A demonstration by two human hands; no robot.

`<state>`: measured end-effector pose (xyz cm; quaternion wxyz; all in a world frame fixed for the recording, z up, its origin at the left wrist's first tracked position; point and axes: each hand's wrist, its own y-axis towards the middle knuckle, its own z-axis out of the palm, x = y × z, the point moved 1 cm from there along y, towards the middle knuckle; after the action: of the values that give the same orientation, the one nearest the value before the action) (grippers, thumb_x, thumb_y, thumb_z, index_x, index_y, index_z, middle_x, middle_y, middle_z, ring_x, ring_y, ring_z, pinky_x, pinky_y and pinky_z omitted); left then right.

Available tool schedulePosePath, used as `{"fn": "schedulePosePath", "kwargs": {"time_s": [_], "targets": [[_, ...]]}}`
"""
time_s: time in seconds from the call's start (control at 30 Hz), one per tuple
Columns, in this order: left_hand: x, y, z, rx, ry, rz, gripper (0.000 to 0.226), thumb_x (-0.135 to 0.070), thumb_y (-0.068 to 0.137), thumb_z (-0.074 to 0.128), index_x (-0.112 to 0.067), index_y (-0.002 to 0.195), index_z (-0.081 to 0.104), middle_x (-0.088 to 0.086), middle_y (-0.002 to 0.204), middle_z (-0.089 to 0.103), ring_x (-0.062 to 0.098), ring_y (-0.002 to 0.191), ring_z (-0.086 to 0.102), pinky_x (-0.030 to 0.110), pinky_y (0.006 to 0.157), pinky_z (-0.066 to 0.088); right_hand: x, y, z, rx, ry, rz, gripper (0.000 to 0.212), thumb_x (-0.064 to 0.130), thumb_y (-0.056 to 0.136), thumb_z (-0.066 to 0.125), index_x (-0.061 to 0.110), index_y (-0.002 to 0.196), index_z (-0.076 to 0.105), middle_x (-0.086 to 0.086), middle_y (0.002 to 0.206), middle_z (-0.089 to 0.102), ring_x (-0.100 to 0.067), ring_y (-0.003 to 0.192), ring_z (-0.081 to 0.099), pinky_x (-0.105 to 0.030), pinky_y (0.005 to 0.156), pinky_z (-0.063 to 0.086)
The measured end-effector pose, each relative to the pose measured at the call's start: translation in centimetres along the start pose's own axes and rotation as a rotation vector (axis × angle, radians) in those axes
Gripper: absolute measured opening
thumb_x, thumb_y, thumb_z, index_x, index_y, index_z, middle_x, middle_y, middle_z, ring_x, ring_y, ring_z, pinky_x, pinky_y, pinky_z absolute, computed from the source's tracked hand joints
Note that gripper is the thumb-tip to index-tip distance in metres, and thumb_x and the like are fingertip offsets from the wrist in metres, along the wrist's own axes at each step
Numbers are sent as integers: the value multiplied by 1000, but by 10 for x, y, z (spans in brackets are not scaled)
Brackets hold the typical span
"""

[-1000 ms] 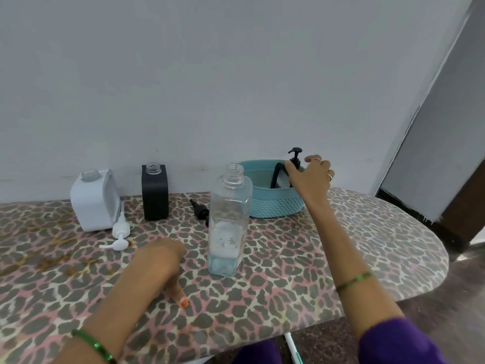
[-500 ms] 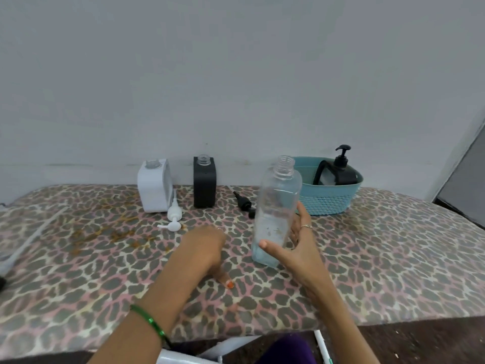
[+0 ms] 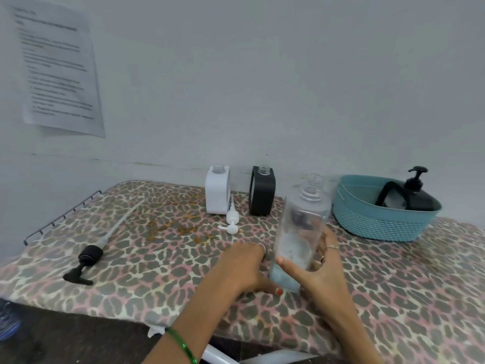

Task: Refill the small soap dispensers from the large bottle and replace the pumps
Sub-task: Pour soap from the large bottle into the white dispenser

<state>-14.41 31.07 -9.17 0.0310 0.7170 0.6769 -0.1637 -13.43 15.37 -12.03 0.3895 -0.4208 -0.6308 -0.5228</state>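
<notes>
My right hand (image 3: 319,269) grips the upright clear bottle (image 3: 299,232); my left hand (image 3: 242,269) rests loosely curled, empty, on the worktop (image 3: 393,285) beside it. The open white dispenser (image 3: 217,190) and black dispenser (image 3: 262,191) stand beyond, at the far edge, nearer my left.

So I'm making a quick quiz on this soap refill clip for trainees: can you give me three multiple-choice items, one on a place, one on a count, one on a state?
1. Where is the black pump bottle?
A. in the teal basket
B. beside the white dispenser
C. on the floor

2. How many small dispensers stand open by the wall?
A. one
B. two
C. four

3. What is the right hand doing?
A. lying flat on the table
B. gripping the clear bottle
C. holding a pump

Answers:
1 A, its pump head sticks up above the basket's rim.
2 B, the white dispenser and the black dispenser both show bare necks.
3 B, its thumb and fingers wrap the bottle's lower half.
</notes>
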Motion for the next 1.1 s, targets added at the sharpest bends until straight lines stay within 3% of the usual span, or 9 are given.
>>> {"fn": "schedulePosePath", "kwargs": {"time_s": [0.13, 0.3, 0.4, 0.47, 0.57, 0.73, 0.87, 0.97, 1.1], "targets": [[15, -1, -11, 41, -152, -45, 71, -41, 77, 75, -20, 138, 45, 1, 136, 52, 18, 121, 53, 36, 103, 44, -1, 0, 7, -1, 25, 3, 99, 50, 49, 89, 45, 134, 37, 21, 124, 57, -2, 115, 57, -40, 98, 50], [30, -2, -34, -35, -221, -84, 60, -37, 81, 73, -23, 135, 50, -1, 134, 55, 14, 116, 55, 30, 99, 45, -5, -1, 8, 25, 28, -6, 98, 49, 54, 90, 48, 134, 34, 22, 125, 54, -1, 115, 56, -37, 98, 49], [36, 3, -54, -353, -260, -161, 31, -41, 85, 68, -19, 107, 65, -3, 106, 68, 9, 89, 62, 25, 82, 50, -5, -3, 9, 16, 41, -7, 89, 43, 56, 86, 56, 126, 34, 23, 127, 52, 0, 116, 54, -31, 96, 47], [42, 9, -65, -655, -337, -222, 23, -39, 86, 68, -19, 96, 61, -1, 95, 66, 10, 80, 59, 24, 73, 49, -5, -2, 9, 17, 48, 4, 89, 43, 55, 86, 57, 125, 33, 22, 128, 51, -3, 117, 53, -31, 96, 46], [50, 24, -76, -963, -436, -247, 42, -35, 83, 71, -12, 112, 50, 6, 108, 57, 20, 96, 55, 29, 77, 46, -5, -2, 10, 21, 41, 5, 93, 44, 54, 86, 55, 128, 30, 23, 129, 49, -5, 119, 52, -31, 97, 46], [64, 60, -74, -821, -506, -372, 89, -46, 74, 77, -4, 138, 31, 16, 130, 46, 33, 118, 49, 43, 92, 47, -3, -4, 9, 21, 58, -5, 90, 46, 53, 86, 63, 121, 30, 22, 129, 50, -3, 119, 52, -33, 99, 45], [67, 70, -67, -763, -610, -421, 74, -45, 76, 76, -1, 123, 40, 15, 120, 54, 29, 108, 55, 32, 71, 42, -4, -3, 9, 21, 53, -14, 92, 44, 55, 86, 57, 128, 32, 26, 128, 49, 1, 118, 51, -30, 97, 45], [67, 74, -65, -755, -634, -441, 61, -40, 80, 73, 0, 118, 48, 14, 116, 58, 24, 95, 54, 27, 64, 36, -5, -2, 9, 19, 43, -10, 97, 48, 55, 87, 43, 136, 35, 23, 126, 53, 2, 115, 53, -28, 94, 46], [67, 77, -65, -780, -655, -433, 53, -35, 83, 71, 1, 116, 51, 13, 113, 58, 17, 85, 44, 23, 59, 32, -2, -2, 9, 13, 44, -8, 95, 44, 54, 84, 42, 135, 35, 28, 122, 52, 11, 110, 53, -18, 87, 45]]}}
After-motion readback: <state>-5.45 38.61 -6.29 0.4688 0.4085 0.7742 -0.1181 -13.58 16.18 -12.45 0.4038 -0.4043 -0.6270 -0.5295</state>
